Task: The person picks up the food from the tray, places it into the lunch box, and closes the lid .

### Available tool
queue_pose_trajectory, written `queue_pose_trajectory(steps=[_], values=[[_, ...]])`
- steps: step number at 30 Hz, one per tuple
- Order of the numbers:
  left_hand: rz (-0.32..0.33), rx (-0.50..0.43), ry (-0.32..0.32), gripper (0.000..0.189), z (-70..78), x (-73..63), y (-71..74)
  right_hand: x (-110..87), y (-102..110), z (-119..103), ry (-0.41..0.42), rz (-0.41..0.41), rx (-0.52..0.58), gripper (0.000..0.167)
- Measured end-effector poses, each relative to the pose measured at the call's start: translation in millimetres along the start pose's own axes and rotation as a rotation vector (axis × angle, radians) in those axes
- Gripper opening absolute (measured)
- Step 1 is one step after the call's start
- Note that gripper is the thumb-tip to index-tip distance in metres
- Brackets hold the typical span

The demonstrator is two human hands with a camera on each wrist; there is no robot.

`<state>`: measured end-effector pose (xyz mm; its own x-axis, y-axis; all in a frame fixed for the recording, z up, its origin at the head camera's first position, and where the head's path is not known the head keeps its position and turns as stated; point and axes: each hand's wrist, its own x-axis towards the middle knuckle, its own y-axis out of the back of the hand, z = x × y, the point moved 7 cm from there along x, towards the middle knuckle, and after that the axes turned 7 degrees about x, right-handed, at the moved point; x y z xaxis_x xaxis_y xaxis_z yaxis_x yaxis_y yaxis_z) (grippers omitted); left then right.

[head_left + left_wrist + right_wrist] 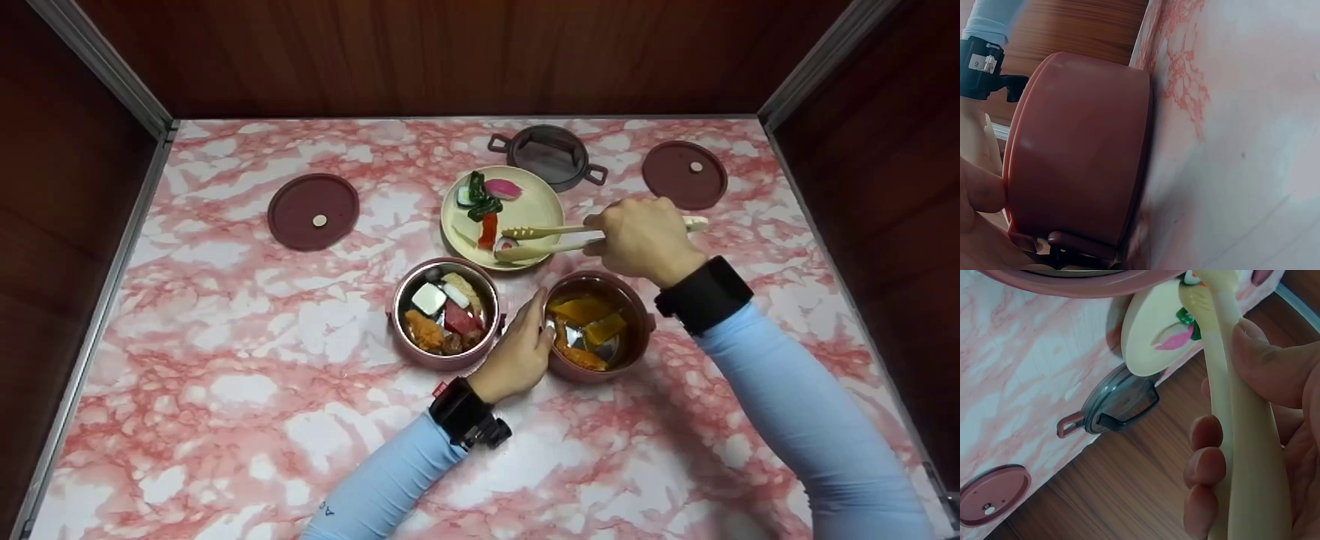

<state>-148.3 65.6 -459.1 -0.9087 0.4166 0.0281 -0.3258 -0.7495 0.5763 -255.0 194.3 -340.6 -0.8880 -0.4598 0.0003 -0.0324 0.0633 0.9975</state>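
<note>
My right hand grips cream tongs, whose tips reach over a pale round plate. A small white-and-pink roll lies between the tips. Also on the plate are a red strip, dark green leafy pieces and a pink piece. At the left side of a mauve pot, my left hand holds its rim, thumb at the edge and fingers along the outside. Inside that pot are yellow slabs and an orange-brown fried piece.
A second mauve pot on the left contains several food pieces, among them a white block. Behind the plate lies a dark glass lid with side loops. Maroon lids lie at the left and right. Wood-coloured walls enclose the table.
</note>
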Motion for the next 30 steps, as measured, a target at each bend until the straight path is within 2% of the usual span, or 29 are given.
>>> queue_pose_trajectory(steps=[6, 15, 19, 24, 30], values=[[-0.002, 0.007, -0.004, 0.062, -0.4, 0.8, -1.2, -9.5, 23, 10, -0.024, -0.052, -0.02, 0.012], [0.022, -0.005, -0.042, 0.061, 1.3, 1.4, -0.6, -44.3, 87, 28, -0.007, -0.087, -0.059, 0.024], [0.01, -0.004, -0.026, 0.061, 0.8, 0.7, -0.5, -60.5, 107, 32, 0.007, -0.111, -0.095, 0.029], [-0.006, -0.016, -0.019, 0.06, 0.1, 0.9, -1.4, -74.2, 111, 31, 0.032, -0.199, -0.133, 0.026], [-0.008, -0.007, -0.009, 0.062, -1.2, 1.2, -2.2, -82.4, 93, 20, 0.113, -0.25, -0.124, 0.025]])
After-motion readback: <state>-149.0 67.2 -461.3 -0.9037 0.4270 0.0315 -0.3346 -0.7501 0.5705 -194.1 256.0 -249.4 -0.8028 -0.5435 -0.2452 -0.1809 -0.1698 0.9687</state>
